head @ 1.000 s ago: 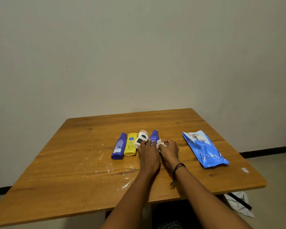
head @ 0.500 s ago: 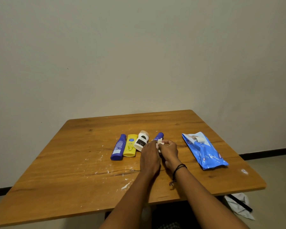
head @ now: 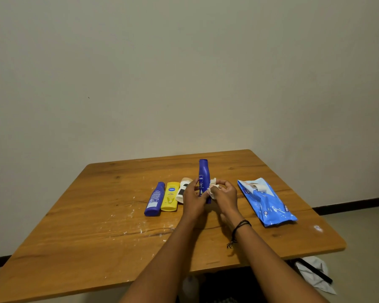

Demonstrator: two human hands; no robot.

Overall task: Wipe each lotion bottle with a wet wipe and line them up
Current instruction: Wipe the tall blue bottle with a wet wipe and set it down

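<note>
My left hand (head: 193, 199) grips a tall blue lotion bottle (head: 203, 174) low on its body and holds it upright above the wooden table (head: 85, 232). My right hand (head: 224, 194) presses a crumpled white wet wipe (head: 212, 187) against the bottle's right side. Three more bottles lie side by side to the left: a blue one (head: 154, 199), a yellow one (head: 170, 196) and a white one (head: 182, 189), the last partly hidden behind my left hand.
A blue pack of wet wipes (head: 266, 202) lies on the table to the right, its flap open. White flecks are scattered over the wood near the middle. A cloth and a dark strap (head: 314, 273) lie on the floor under the table's right corner.
The tall blue bottle has been raised from lying on the table to standing upright in my left hand. My right hand with the wipe has moved up along its side.
</note>
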